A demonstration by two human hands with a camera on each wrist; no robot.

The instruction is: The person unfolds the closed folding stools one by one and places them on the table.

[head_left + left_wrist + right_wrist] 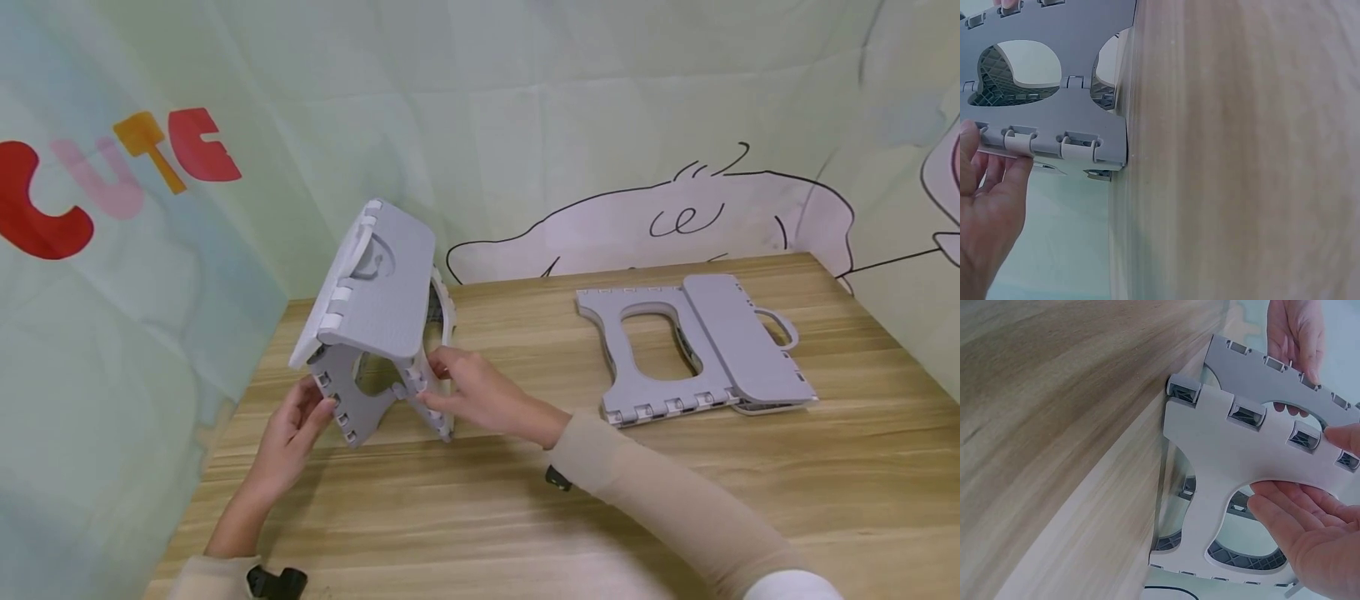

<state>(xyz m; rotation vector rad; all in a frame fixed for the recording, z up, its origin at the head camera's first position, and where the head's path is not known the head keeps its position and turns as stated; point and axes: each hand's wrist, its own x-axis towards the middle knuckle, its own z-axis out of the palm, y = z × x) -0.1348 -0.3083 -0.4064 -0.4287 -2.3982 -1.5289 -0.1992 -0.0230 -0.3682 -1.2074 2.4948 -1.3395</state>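
Note:
A light grey plastic folding step stool point(393, 287) stands partly unfolded at the left of the table, its two-part top bent along the hinged middle and its legs down. My left hand point(288, 433) grips the hinged edge of the near leg side; in the left wrist view the thumb point(967, 140) lies on one face and the fingers curl behind. On the other side, my right hand point(480, 393) holds the right leg panel point(1210, 444), thumb at its hinged edge and fingers at the cut-out opening. The right wrist view shows both hands on the stool.
A second grey folding stool point(671, 400) lies folded flat at the right of the wooden table point(465, 517), its loop handle point(783, 325) pointing right. Printed cloth walls point(480, 125) stand close behind the table and along its left side.

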